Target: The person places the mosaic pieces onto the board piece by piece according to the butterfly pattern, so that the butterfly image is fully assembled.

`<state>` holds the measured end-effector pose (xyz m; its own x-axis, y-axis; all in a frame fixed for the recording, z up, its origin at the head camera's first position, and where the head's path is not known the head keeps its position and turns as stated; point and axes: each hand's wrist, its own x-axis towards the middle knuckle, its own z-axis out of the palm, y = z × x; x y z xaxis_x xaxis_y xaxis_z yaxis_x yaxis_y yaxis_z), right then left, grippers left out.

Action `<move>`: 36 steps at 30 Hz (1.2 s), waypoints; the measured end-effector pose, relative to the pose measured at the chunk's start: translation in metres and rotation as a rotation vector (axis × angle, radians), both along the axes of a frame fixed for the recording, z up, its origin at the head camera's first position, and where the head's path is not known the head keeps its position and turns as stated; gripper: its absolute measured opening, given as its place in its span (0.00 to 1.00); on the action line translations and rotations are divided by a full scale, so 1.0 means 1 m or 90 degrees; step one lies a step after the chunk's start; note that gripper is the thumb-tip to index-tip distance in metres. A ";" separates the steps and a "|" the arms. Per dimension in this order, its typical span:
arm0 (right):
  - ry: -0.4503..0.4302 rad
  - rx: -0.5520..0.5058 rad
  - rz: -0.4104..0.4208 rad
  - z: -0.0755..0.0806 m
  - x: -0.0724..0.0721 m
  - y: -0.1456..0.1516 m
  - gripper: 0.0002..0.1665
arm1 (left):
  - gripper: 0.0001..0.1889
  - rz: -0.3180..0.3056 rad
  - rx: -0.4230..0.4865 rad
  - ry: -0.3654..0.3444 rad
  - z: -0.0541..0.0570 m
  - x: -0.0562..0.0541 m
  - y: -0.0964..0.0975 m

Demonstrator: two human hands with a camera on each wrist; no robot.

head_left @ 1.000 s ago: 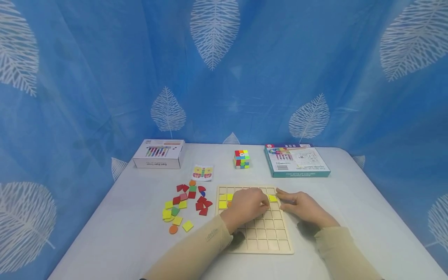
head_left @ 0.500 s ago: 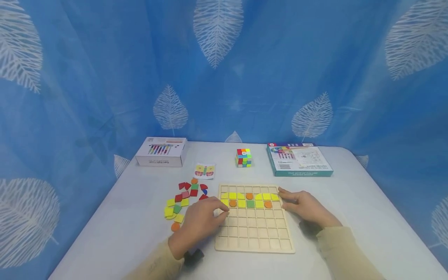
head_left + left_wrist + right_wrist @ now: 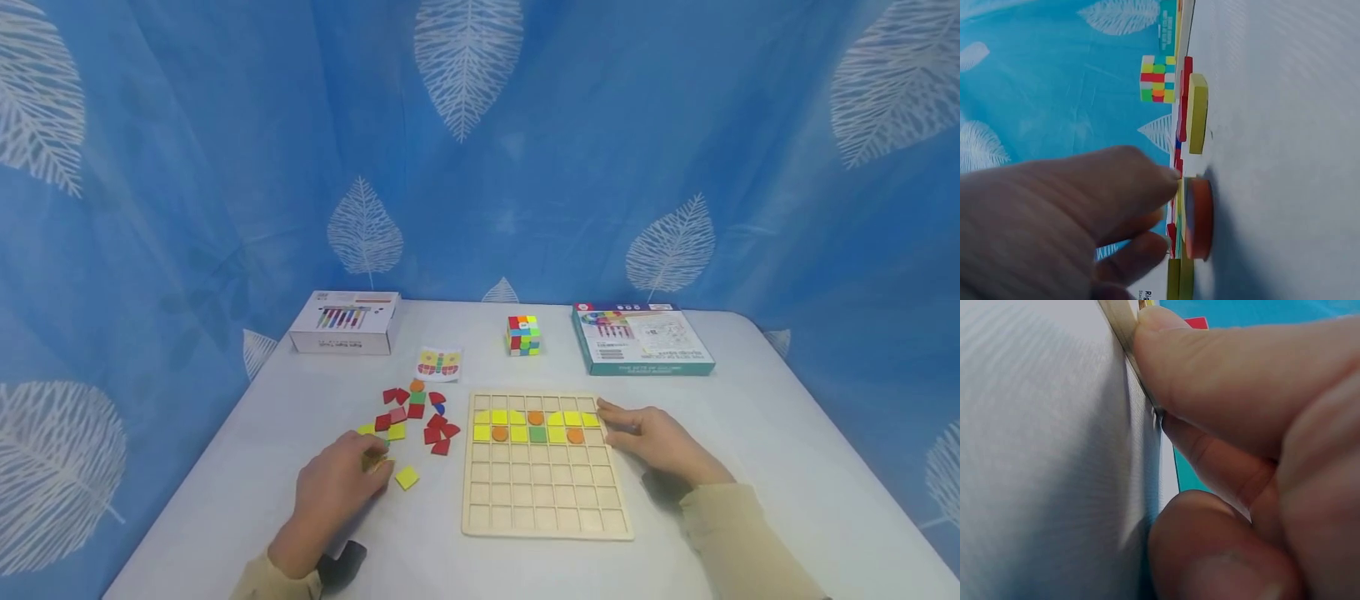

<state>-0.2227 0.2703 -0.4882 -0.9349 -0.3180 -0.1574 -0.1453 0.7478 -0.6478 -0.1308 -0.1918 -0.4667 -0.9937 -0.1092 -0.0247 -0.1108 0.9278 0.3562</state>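
My left hand [image 3: 335, 482] is over the near side of the loose tile pile, thumb and fingers lowered among yellow tiles. In the left wrist view its fingertips stand apart, right behind an orange disc [image 3: 1201, 219]; a yellow tile [image 3: 1197, 115] lies farther along. The hand hides part of the pile from the head view. My right hand [image 3: 660, 443] rests against the right edge of the wooden grid board [image 3: 546, 497], thumb and fingers at its rim. Two upper rows of the board bear yellow pieces, orange discs [image 3: 575, 436] and a green square [image 3: 537, 434].
Red pieces [image 3: 441, 447] lie between the pile and the board. Behind them is a pattern card [image 3: 438, 364] with a butterfly-like picture. A puzzle cube [image 3: 523, 336] stands at the back, between a white box [image 3: 345, 323] and a flat teal-edged box [image 3: 643, 340].
My left hand has swung from over the board, leftward past its left edge, to the tile pile, uncovering the placed pieces. My right hand stays at the board's right edge.
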 end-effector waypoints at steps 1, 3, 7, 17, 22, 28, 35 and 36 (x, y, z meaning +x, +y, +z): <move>-0.001 -0.002 -0.003 0.000 0.000 0.000 0.33 | 0.20 -0.002 -0.006 -0.002 -0.001 0.000 -0.001; 0.000 -0.004 -0.003 0.000 0.000 0.000 0.33 | 0.22 -0.006 -0.016 -0.007 -0.001 0.000 -0.002; -0.004 -0.009 -0.006 0.001 0.000 0.000 0.32 | 0.23 -0.010 -0.033 -0.011 -0.004 0.001 -0.002; -0.001 -0.002 -0.010 0.001 0.001 0.000 0.33 | 0.17 -0.074 -0.025 0.016 -0.007 0.002 0.001; -0.003 -0.003 -0.014 0.001 0.002 0.001 0.32 | 0.16 -0.097 -0.045 0.031 -0.007 0.004 0.001; 0.013 -0.007 -0.003 0.001 0.002 0.000 0.32 | 0.17 -0.117 -0.093 0.028 -0.003 0.006 -0.001; 0.004 -0.008 -0.010 0.005 0.004 -0.001 0.31 | 0.16 -0.104 -0.055 0.057 -0.002 0.007 0.001; 0.004 -0.008 -0.009 0.006 0.004 -0.002 0.31 | 0.16 -0.098 -0.044 0.068 -0.001 0.007 0.002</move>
<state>-0.2182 0.2687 -0.4822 -0.9402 -0.3073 -0.1470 -0.1400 0.7418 -0.6559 -0.1243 -0.1899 -0.4680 -0.9954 0.0469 0.0834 0.0695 0.9535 0.2933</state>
